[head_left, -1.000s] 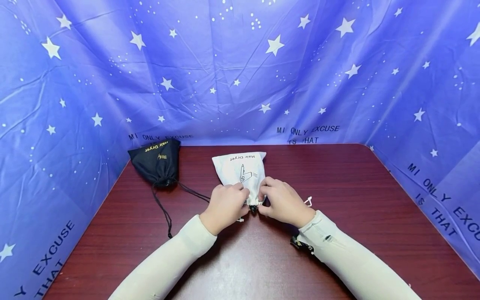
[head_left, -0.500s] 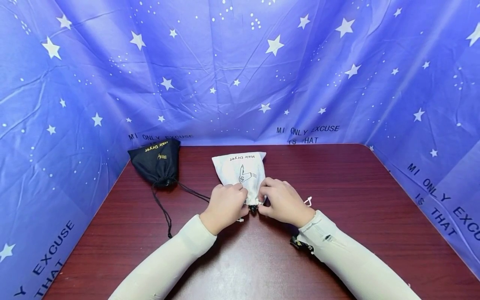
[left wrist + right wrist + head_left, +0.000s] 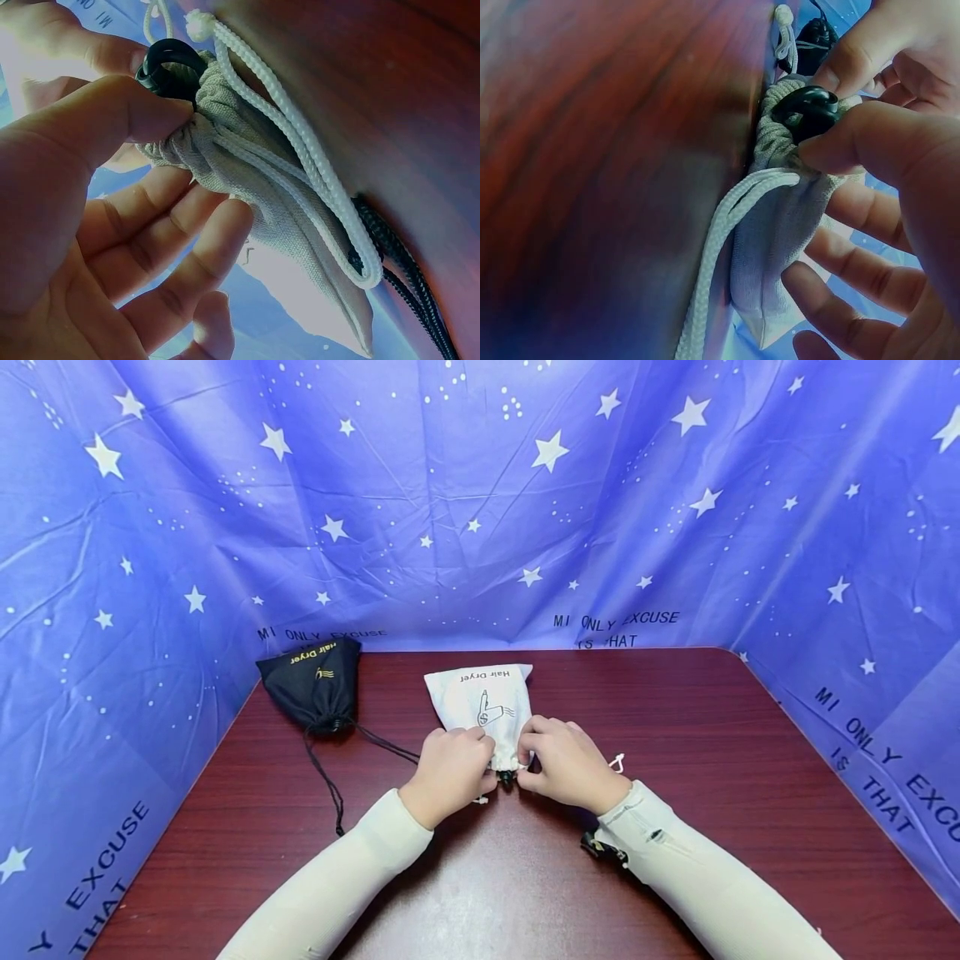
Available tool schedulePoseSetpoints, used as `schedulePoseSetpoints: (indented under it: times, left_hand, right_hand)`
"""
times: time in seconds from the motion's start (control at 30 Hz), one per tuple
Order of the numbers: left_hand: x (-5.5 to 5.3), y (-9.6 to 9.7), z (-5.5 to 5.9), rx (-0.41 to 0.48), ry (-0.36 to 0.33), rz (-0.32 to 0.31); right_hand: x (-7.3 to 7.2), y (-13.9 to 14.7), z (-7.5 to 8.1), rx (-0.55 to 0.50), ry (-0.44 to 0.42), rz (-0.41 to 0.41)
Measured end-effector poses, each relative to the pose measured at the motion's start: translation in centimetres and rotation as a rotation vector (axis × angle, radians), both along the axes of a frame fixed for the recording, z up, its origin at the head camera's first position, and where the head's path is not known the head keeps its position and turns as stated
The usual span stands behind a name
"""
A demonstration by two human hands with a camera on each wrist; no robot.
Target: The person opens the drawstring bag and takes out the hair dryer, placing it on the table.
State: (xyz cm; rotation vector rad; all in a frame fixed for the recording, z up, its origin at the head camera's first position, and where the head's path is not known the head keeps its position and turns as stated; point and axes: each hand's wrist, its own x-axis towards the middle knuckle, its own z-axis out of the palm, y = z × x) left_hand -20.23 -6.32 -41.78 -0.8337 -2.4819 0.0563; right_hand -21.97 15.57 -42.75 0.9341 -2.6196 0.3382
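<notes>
A white drawstring bag, printed "Hair Dryer" with a dryer drawing, lies mid-table with its gathered mouth toward me. My left hand pinches one side of that mouth between thumb and fingers. On the opposite side my right hand does the same. Between the two thumbs, a black loop-shaped end sticks out of the puckered opening; the rest of it is hidden inside the cloth. White cord hangs in a doubled loop at the left, and another white cord trails on the right.
A black drawstring bag with yellow "Hair Dryer" print lies at the table's back left. Its black cords trail forward and toward my left hand. A blue star-print curtain encloses the back and sides of the dark red table.
</notes>
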Motion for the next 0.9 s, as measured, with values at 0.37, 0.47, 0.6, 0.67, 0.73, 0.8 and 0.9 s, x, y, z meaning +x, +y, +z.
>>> schedulePoseSetpoints:
  times: [0.37,0.47,0.6,0.67,0.73,0.8,0.9]
  left_hand:
    - [-0.08,-0.06,0.0,0.0,-0.022,0.008]
    - [-0.08,-0.07,-0.01,0.0,-0.023,0.006]
    - [-0.06,-0.07,0.0,0.007,-0.022,0.004]
    - [-0.02,-0.08,0.03,0.008,-0.024,0.004]
    - [-0.03,-0.08,0.02,0.007,-0.026,0.005]
    - [-0.04,-0.07,-0.01,0.003,-0.032,0.007]
    - [-0.05,-0.06,0.0,-0.004,-0.043,0.014]
  right_hand:
    - [-0.1,0.02,0.0,0.004,0.0,0.0]
    - [-0.08,0.05,0.01,0.005,0.002,-0.001]
    - [-0.07,0.08,0.03,0.004,0.003,0.001]
    - [-0.06,0.1,0.05,0.003,0.0,0.002]
    - [-0.06,0.12,0.06,0.004,-0.003,0.003]
    - [-0.07,0.15,0.08,0.005,-0.007,0.002]
    - [-0.09,0.2,0.11,0.008,-0.013,0.002]
